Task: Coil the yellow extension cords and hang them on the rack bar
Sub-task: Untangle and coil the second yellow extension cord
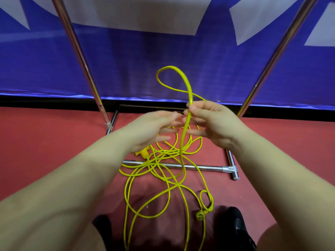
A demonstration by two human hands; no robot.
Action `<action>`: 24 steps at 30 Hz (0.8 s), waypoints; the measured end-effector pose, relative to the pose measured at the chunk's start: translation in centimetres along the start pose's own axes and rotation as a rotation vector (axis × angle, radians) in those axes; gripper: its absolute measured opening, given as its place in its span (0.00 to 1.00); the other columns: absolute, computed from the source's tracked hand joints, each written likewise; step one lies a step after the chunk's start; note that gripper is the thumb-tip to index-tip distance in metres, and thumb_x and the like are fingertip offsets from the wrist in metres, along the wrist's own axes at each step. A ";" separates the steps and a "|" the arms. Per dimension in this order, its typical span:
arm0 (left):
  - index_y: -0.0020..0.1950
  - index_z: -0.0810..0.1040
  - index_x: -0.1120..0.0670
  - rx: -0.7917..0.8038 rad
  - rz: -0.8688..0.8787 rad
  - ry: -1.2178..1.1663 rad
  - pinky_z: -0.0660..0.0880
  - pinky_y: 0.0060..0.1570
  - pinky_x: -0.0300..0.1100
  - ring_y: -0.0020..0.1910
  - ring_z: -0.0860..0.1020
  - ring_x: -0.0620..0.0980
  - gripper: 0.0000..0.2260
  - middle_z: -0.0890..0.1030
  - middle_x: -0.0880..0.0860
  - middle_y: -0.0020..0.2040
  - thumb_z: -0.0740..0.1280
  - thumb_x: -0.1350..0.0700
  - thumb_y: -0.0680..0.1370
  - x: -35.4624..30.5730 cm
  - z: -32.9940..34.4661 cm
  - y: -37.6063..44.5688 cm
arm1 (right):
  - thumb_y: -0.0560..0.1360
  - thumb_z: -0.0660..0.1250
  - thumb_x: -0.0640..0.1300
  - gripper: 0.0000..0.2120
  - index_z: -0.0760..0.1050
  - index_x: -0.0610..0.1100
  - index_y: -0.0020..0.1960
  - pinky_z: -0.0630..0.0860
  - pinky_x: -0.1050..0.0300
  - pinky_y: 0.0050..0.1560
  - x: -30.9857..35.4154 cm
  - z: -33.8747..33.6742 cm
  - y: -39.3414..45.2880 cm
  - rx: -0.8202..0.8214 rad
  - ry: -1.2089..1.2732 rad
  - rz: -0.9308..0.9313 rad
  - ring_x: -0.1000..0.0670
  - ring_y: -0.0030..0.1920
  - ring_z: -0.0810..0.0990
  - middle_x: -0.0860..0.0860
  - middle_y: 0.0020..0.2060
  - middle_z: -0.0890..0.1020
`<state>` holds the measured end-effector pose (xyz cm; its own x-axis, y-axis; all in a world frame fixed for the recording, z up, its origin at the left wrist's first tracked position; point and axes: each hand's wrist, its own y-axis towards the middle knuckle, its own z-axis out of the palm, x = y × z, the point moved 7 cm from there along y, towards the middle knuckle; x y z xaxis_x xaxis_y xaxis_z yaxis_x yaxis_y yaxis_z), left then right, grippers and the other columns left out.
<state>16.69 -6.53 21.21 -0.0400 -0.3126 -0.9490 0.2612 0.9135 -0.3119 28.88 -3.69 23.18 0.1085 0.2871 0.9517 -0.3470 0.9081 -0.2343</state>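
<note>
A yellow extension cord (pixel 183 142) rises from a loose tangle on the red floor. My right hand (pixel 212 122) pinches it between thumb and fingers, and a loop (pixel 174 77) stands above that hand. My left hand (pixel 154 127), blurred, is beside the cord with its fingers straight and holds nothing. A yellow plug (pixel 143 153) lies under my left hand. Another cord end (pixel 201 215) lies near my shoes. The rack's two chrome uprights (pixel 76 51) (pixel 282 46) slant up on either side; its top bar is out of view.
The rack's chrome base bar (pixel 199 167) crosses the floor under the tangle, with a side foot (pixel 232 163) at the right. A blue and white banner (pixel 163 51) hangs behind the rack. My black shoes (pixel 235 227) stand at the bottom.
</note>
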 end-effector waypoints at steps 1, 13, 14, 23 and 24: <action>0.57 0.74 0.49 0.047 -0.018 0.102 0.71 0.59 0.42 0.55 0.78 0.44 0.10 0.80 0.48 0.54 0.57 0.51 0.80 0.5 0.8 -0.1 | 0.77 0.62 0.39 0.05 0.74 0.45 0.44 0.82 0.55 0.36 0.3 -0.5 0.1 -0.037 0.092 -0.004 0.54 0.35 0.82 0.53 0.33 0.82; 0.49 0.75 0.55 -0.190 0.158 -0.246 0.81 0.36 0.42 0.33 0.81 0.43 0.07 0.80 0.51 0.39 0.58 0.61 0.81 -1.8 -1.5 -0.1 | 0.75 0.65 0.45 0.03 0.76 0.48 0.48 0.78 0.55 0.50 -0.7 -1.0 0.2 0.006 -0.156 0.057 0.52 0.47 0.81 0.51 0.45 0.82; 0.49 0.75 0.56 -0.219 0.167 -0.358 0.81 0.33 0.42 0.32 0.81 0.44 0.07 0.80 0.51 0.37 0.57 0.61 0.81 -2.0 -2.2 -0.2 | 0.75 0.66 0.44 0.03 0.76 0.48 0.49 0.76 0.56 0.51 -1.5 -0.4 0.0 0.075 -0.242 0.088 0.53 0.47 0.81 0.51 0.45 0.82; 0.51 0.75 0.54 -0.196 0.199 -0.578 0.81 0.39 0.42 0.41 0.84 0.47 0.07 0.85 0.51 0.41 0.57 0.58 0.81 -2.7 -3.4 -0.1 | 0.77 0.62 0.39 0.05 0.75 0.45 0.44 0.80 0.56 0.43 -1.4 1.7 -0.3 0.179 -0.174 0.046 0.55 0.36 0.82 0.54 0.33 0.81; 0.53 0.75 0.53 -0.161 0.178 -0.502 0.81 0.43 0.43 0.45 0.83 0.48 0.07 0.85 0.51 0.45 0.57 0.57 0.81 -2.4 -3.0 0.0 | 0.77 0.62 0.39 0.05 0.75 0.45 0.44 0.81 0.55 0.42 -1.0 1.3 -0.1 0.120 -0.103 0.043 0.55 0.35 0.81 0.54 0.32 0.81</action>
<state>13.93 -4.98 23.30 0.4661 -0.1991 -0.8620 0.0693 0.9796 -0.1888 27.64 -4.48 22.49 -0.0026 0.2869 0.9580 -0.4590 0.8508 -0.2560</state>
